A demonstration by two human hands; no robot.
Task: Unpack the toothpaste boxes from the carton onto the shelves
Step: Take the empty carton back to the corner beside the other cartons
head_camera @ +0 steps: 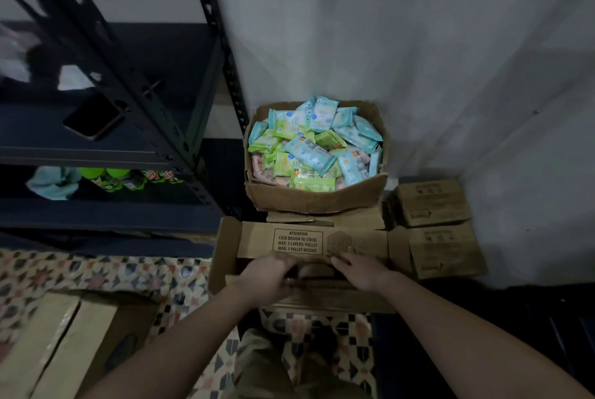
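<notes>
Down inside the open carton on the floor, both the left hand and the right hand reach with fingers curled, though whether they hold anything I cannot tell, since the toothpaste boxes lie in deep shadow there. Lifting blind, a loose hold could spill boxes onto the patterned floor before they reach the dark shelves. Dim light blurs the shelves' contents.

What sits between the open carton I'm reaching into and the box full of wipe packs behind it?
In the head view, only flattened cardboard flaps lie between the open carton and the box of wipe packs; both hands, left hand and right hand, are inside the carton.
</notes>
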